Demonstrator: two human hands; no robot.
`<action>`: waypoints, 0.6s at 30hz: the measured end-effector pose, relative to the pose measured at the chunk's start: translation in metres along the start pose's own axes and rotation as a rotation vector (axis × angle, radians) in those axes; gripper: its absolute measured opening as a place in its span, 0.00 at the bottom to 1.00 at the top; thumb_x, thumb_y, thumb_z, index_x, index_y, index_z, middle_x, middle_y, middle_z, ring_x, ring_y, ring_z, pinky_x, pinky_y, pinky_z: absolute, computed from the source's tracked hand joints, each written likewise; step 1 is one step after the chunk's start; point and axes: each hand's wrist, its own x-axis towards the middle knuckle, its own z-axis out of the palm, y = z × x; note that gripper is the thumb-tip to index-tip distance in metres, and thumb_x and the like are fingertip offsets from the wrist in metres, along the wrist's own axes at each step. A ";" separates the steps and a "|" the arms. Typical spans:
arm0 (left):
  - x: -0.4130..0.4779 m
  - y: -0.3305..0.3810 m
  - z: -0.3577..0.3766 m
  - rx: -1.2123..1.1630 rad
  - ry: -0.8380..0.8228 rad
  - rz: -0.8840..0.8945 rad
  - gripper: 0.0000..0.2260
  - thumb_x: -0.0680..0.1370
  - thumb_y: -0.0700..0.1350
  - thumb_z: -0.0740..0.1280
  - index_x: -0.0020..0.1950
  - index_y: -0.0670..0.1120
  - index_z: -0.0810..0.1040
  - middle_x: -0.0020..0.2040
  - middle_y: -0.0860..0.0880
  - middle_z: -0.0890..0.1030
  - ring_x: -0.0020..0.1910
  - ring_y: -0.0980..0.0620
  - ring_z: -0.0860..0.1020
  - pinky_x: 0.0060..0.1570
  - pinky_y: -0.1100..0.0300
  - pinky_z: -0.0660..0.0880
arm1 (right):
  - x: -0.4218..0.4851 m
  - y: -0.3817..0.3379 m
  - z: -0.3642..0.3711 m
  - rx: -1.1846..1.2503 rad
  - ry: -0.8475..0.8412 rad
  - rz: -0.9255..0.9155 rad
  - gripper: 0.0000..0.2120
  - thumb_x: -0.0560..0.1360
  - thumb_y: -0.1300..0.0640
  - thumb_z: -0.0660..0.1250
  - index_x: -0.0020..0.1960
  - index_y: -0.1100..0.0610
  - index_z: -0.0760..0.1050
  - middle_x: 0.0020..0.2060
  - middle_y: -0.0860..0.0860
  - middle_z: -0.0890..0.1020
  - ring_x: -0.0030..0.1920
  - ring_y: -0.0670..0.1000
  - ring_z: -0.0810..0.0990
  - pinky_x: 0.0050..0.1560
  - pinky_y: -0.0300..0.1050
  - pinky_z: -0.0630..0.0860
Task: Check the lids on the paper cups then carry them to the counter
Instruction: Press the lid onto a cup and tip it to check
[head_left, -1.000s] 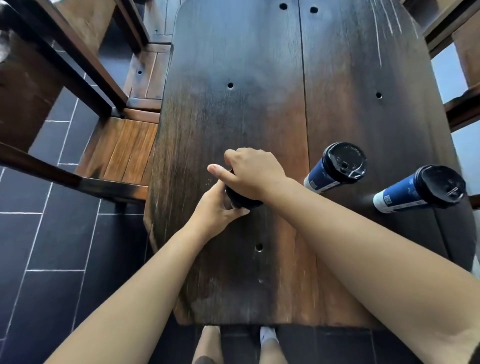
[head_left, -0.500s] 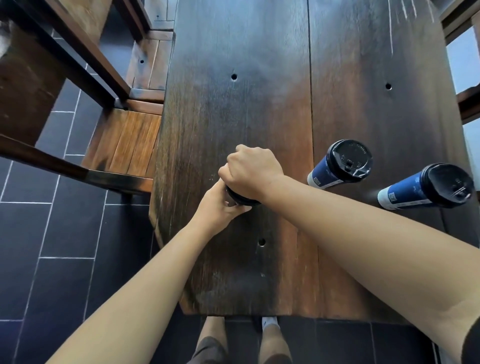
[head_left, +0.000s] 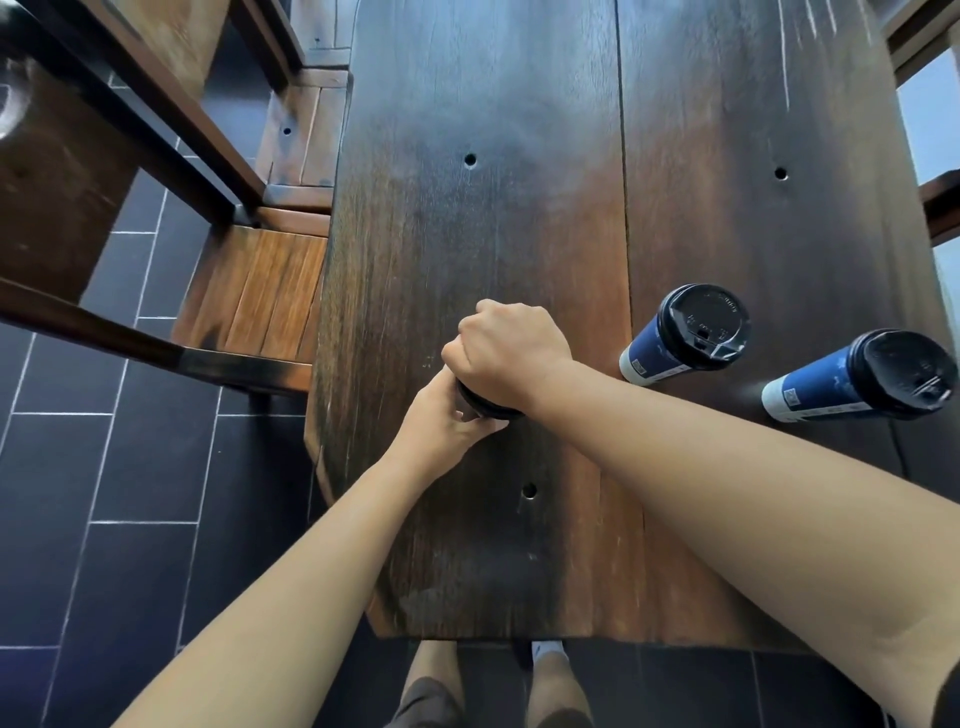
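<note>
On wooden table (head_left: 467, 234) | right hand (head_left: 511, 348) clenched over black-lidded cup (head_left: 488, 409) | left hand (head_left: 441, 422) gripping its side

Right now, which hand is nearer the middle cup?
Right. The right hand grips the held cup from above, just left of the middle cup and apart from it. The left hand holds the held cup's side, lower and farther left.

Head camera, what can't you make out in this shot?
Head view:
- Held cup: body hidden by left hand and right hand; only its black lid edge shows.
- Lid's seating: covered by the right hand.
- Lid lettering on the middle cup: too small.
- Label print on the rightmost cup: too small.
- Counter: outside the frame.
</note>
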 end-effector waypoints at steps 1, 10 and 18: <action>0.000 0.000 0.000 0.001 -0.001 -0.002 0.22 0.72 0.40 0.80 0.53 0.61 0.74 0.50 0.55 0.85 0.50 0.52 0.84 0.47 0.61 0.82 | 0.000 0.000 0.000 0.000 -0.001 0.003 0.16 0.79 0.51 0.57 0.43 0.58 0.79 0.44 0.55 0.76 0.39 0.59 0.72 0.42 0.49 0.68; -0.002 0.009 -0.003 -0.001 -0.019 -0.057 0.29 0.69 0.40 0.81 0.59 0.65 0.73 0.54 0.58 0.85 0.56 0.59 0.82 0.56 0.59 0.80 | -0.005 -0.003 -0.008 0.069 -0.007 0.025 0.15 0.81 0.48 0.56 0.49 0.58 0.74 0.51 0.57 0.81 0.51 0.64 0.81 0.44 0.50 0.67; -0.030 0.056 -0.015 -0.090 -0.126 0.056 0.35 0.69 0.33 0.79 0.67 0.62 0.72 0.55 0.58 0.85 0.52 0.68 0.82 0.52 0.68 0.77 | -0.035 0.011 -0.072 0.443 0.006 0.161 0.26 0.80 0.33 0.57 0.61 0.52 0.78 0.55 0.54 0.85 0.56 0.58 0.82 0.58 0.54 0.78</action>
